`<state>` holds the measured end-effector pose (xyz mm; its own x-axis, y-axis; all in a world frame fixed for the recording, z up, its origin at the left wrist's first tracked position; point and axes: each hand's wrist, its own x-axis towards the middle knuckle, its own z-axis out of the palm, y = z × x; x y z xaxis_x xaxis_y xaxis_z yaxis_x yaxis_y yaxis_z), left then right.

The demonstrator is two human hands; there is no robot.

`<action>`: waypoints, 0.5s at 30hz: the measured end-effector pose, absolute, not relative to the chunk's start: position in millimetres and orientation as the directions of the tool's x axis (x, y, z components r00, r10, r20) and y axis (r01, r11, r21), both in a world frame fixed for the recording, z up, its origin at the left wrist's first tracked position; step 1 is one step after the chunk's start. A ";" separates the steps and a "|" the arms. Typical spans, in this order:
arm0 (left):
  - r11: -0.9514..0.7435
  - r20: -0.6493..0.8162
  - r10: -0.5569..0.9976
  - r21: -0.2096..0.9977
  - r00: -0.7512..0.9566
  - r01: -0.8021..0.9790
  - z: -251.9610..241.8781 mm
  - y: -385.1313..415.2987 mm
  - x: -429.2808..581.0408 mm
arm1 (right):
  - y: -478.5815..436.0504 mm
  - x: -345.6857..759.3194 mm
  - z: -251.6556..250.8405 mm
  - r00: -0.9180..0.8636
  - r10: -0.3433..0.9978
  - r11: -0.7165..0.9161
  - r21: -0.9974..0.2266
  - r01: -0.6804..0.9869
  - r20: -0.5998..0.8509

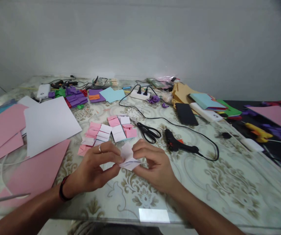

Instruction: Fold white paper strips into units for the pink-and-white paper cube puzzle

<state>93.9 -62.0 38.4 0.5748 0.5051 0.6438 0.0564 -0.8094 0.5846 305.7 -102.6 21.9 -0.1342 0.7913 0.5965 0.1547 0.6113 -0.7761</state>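
Note:
A small folded piece of white paper [128, 159] is held up between both hands over the table's front middle. My left hand [98, 166] pinches its left side with thumb and fingers; a ring and a dark wrist band show on that hand and arm. At the paper's right side my right hand [152, 161] is closed in a pinch. Just beyond the hands lie pink folded papers [93, 130] and white folded papers [118, 133] in several small squares. Black-handled scissors [149, 132] rest behind the right hand. My fingers cover part of the held paper.
A black glue gun [179, 143] with its cord lies to the right. Large white paper [51, 125] and pink sheets [37, 173] spread at the left. Toward the back are purple folded papers [76, 98], a power strip [140, 95], a black phone-like slab [186, 114] and a yellow glue gun [258, 131].

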 end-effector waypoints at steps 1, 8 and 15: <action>-0.797 0.632 0.515 0.601 0.579 0.053 38.3 -61.9 93.6 | -102.5 306.0 21.6 -0.131 0.795 0.606 -0.781 0.151 0.592; -0.798 0.599 0.534 0.591 0.597 0.122 37.5 -59.5 95.9 | -98.8 309.4 23.3 -0.143 0.728 0.679 -0.678 0.280 0.670; -0.842 0.655 0.517 0.505 0.551 0.190 39.2 -57.9 95.5 | -101.1 310.2 25.9 -0.136 0.784 0.607 -0.701 0.373 0.606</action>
